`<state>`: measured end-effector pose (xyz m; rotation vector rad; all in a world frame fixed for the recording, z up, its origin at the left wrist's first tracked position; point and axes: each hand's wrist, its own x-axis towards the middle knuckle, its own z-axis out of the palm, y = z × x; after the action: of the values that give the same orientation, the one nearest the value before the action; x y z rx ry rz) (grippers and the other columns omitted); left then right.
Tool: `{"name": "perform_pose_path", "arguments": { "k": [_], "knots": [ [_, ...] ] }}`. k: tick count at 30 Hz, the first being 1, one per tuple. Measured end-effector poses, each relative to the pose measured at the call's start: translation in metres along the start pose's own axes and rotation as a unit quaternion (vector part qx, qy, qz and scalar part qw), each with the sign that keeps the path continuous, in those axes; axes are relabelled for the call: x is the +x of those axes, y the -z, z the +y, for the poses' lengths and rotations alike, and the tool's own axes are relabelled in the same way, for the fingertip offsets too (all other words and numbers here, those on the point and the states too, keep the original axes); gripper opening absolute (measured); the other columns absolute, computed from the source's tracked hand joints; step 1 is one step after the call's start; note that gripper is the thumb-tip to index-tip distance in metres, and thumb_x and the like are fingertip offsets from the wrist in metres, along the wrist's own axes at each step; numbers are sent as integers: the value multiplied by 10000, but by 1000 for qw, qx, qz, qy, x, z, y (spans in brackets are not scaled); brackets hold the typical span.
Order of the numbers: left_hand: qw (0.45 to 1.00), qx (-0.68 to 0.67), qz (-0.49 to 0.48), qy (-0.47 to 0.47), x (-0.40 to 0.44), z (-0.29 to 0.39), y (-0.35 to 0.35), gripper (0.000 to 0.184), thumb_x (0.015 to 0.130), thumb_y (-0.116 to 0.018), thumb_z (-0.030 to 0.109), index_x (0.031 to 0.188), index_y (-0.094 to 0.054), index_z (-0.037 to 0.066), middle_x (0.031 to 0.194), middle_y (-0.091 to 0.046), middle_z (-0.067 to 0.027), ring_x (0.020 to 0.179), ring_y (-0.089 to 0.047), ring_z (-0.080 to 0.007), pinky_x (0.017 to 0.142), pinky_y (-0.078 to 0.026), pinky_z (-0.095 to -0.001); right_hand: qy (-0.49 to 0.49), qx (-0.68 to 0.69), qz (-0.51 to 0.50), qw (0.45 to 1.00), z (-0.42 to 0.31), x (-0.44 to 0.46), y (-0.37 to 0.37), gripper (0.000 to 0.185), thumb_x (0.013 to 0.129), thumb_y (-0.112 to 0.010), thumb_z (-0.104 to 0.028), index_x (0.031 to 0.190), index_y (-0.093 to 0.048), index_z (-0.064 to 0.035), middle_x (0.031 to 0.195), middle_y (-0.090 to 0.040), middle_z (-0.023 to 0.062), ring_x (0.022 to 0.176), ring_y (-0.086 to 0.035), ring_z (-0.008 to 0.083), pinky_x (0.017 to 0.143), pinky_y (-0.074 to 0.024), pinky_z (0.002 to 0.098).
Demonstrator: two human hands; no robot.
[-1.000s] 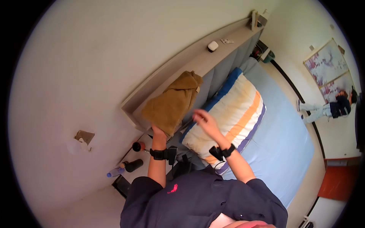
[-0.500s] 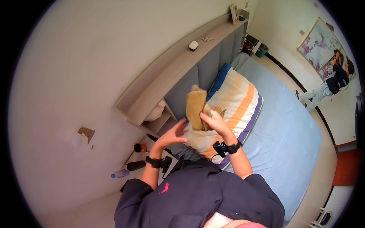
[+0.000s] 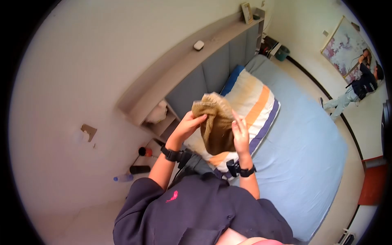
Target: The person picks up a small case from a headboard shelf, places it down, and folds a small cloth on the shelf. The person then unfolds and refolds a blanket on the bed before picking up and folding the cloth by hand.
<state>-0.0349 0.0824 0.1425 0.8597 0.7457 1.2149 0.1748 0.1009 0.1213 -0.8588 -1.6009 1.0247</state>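
A brown towel-like cloth (image 3: 219, 136) hangs partly unfolded between my two hands, above the striped pillow (image 3: 257, 104). My left hand (image 3: 189, 127) grips its upper left part, thumb on top and fingers behind. At the right edge, my right hand (image 3: 241, 136) has the cloth between thumb and fingers; some of those fingers are hidden behind it. The cloth sags in folds in the middle and covers part of the pillow from view.
The bed (image 3: 302, 134) has a light blue sheet. Behind it runs a headboard shelf (image 3: 167, 69) with a white box (image 3: 199, 45) and a picture frame (image 3: 247, 13). Cups and a bottle (image 3: 123, 178) are at the left. Another person (image 3: 361, 87) stands by the far wall.
My left hand, apart from the cloth before, now grips it. The folded cloth has opened out between both hands. My right hand has shifted to the cloth's right edge.
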Motion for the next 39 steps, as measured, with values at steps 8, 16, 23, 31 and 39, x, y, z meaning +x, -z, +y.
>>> {"name": "perform_pose_path", "arguments": {
  "k": [8,16,23,31,39],
  "knots": [
    [988,150,-22,-42,-25,6,-24,359,954,-484,256,1246,-481,47,1107,-538,29,1000,-466,-60,879,-402,-242,-42,255,-94,961,-14,15,-1,464,862,-606,-186,1259,-434,-19,1325,-356,93,1199,-388,201,1009,-288,299],
    [979,194,37,-43,-57,40,-3,438,952,-458,374,1208,-519,23,1093,-574,-14,981,-506,-80,869,-416,-240,-242,381,-274,849,-5,38,-34,339,876,-609,-151,1182,-498,-57,1051,-584,11,1035,-533,113,908,-406,250],
    [984,-121,41,-123,-77,47,41,456,941,-467,342,1227,-467,-14,1185,-558,-103,1091,-541,-185,928,-428,-326,-272,508,-179,798,-30,41,-59,340,891,-479,-136,1218,-472,-46,1246,-519,81,1174,-467,205,1015,-336,353],
    [989,-124,-77,-13,-69,22,74,491,928,-485,370,1259,-432,12,1199,-543,-105,1113,-524,-195,956,-410,-333,-384,457,-339,727,27,27,-66,346,850,-609,-82,1153,-442,-91,1074,-553,28,986,-552,136,827,-442,267],
    [996,71,-48,3,-51,15,113,436,941,-473,272,1307,-422,41,1216,-531,-64,1130,-487,-156,998,-339,-281,-407,390,-245,789,40,-2,-98,514,754,-679,-6,1214,-452,-48,1087,-552,47,957,-568,155,860,-454,272]
  ]
}}
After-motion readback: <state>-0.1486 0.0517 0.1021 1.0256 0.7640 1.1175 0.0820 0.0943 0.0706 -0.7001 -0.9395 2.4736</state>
